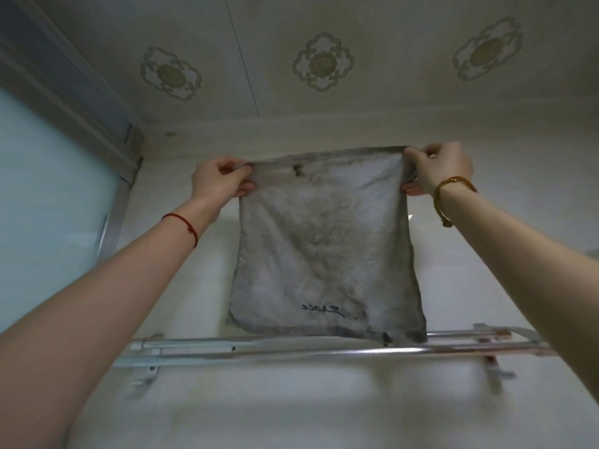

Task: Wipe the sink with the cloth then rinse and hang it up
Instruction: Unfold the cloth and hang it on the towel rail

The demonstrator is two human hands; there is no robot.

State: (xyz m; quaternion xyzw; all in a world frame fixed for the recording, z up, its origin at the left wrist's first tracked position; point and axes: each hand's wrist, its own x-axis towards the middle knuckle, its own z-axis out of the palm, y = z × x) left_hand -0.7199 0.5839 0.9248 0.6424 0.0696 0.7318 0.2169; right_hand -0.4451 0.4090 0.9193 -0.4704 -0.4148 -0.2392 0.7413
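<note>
the pale tiled wall filled most of the view, meeting a cream panelled ceiling printed with three ornate floral medallions, and a frosted glass panel in a metal frame stood at the left edge. against the wall a chrome towel rack with several horizontal bars ran across the lower part of the view, fixed on brackets at either end. above it the grey cloth was held up spread flat and hanging down, its upper edge stretched level between the two hands and its lower edge reaching down to the back bars of the rack; whether it touched them could not be told. the cloth looked worn and stained, darker along its borders, with a line of dark embroidered script near the bottom and a small dark mark near the top edge. the left hand pinched the cloth's upper left corner, fingers curled round it with the thumb below. the right hand gripped the upper right corner in the same manner, fingers folded over the edge. both forearms reached up from the lower corners. a gold-coloured bracelet circled the right wrist, and a thin red string was tied round the left wrist.
</note>
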